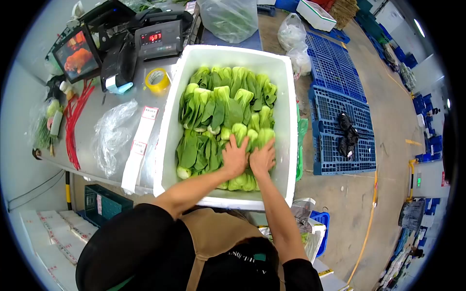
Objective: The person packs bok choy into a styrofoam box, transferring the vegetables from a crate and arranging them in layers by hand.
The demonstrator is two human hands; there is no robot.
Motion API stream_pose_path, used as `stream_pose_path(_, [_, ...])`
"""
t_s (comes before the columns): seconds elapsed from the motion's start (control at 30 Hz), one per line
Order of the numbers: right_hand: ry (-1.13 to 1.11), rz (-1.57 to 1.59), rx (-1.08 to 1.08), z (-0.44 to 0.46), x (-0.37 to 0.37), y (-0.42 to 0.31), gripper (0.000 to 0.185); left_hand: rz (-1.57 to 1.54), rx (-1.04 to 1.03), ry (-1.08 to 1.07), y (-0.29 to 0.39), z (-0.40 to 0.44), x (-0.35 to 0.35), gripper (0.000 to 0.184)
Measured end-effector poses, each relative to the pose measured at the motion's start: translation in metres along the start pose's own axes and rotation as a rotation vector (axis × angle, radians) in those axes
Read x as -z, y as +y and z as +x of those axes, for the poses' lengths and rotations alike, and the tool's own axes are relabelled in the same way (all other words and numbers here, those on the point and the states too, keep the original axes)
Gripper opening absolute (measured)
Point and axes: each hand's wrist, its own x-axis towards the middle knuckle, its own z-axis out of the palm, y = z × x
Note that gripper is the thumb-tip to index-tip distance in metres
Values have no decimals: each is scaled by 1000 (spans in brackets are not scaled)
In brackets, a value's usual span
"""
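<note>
While both hands are down inside the white foam box (286, 111), the bok choy (228, 104) fills most of its floor in rough rows. Box stands directly before the person, its longer sides running away from the body.

Orientation of greens: in the two far rows the pale stem ends point away from the person, leaves toward the person; long axes run near parallel to the box's long sides, some fanned a little sideways. Near left corner differs: a pale base shows low against the near end, dark leaves above it. Near the hands, pale stems face up and outward.

Left hand (235, 156): palm down on the near-middle heads, fingers extended forward. Right hand (262, 157): just beside it, fingers spread over pale stems at the right. Both touch the bok choy; whether either grip is closed around a head cannot be told, undersides hidden.

To the left, metal desk (88, 136): scale (158, 39) with lit red digits, yellow tape roll (157, 81), red ties (77, 121) lying lengthwise, crumpled clear bag (114, 131), white label strip (140, 148) slanting near the box. To the right, on the floor, blue pallets (335, 104) bearing a black bundle (347, 136).
</note>
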Motion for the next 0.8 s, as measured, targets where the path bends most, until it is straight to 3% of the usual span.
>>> stream_pose_path(0.1, [-75,-131,2,6,-15,14,82,177,-68,32,-6,2,-48,66])
stream_pose_path(0.2, [-23,-206,20,13,-33,27,81,153,-31,-120,0,-1,-52,67])
stream_pose_path(0.27, [91,-201,44,17,-49,35,80,235,17,-122,-5,4,-72,66])
stream_pose_path(0.33, [-76,-79,-40,19,-16,24,75,225,16,-84,-5,3,-79,65])
stream_pose_path(0.37, [109,-83,36,18,-46,40,71,163,-13,-72,-11,-2,-74,65])
stream_pose_path(0.43, [56,-69,-50,3,-37,27,71,216,-70,-22,-27,-4,-69,71])
stream_pose_path(0.47, [-30,-33,-128,17,-42,20,75,227,-58,-59,-21,3,-53,77])
stream_pose_path(0.5, [-90,-121,-37,-6,21,10,80,207,-35,-165,-16,7,-42,81])
stream_pose_path(0.53, [102,-115,-35,-10,7,9,83,152,-37,-370,-30,28,-44,83])
stream_pose_path(0.57, [-65,45,19,-25,57,14,77,120,-185,-377,-45,42,-42,83])
stream_pose_path(0.6, [-46,270,108,-40,73,29,73,89,-333,-383,-61,54,-38,83])
stream_pose_path(0.63, [-25,490,219,-50,84,42,69,-128,-384,-383,-46,45,-8,78])
stream_pose_path(0.67, [8,623,310,-71,114,63,66,-103,-341,-395,-9,24,35,75])
stream_pose_path(0.7, [38,753,409,-99,139,91,64,50,-413,-273,27,-5,70,67])
stream_pose_path(0.73, [398,674,396,-119,129,108,60,42,-633,-111,23,0,76,54])
stream_pose_path(0.8, [774,472,297,-158,135,189,48,-198,-645,-69,79,-44,87,41])
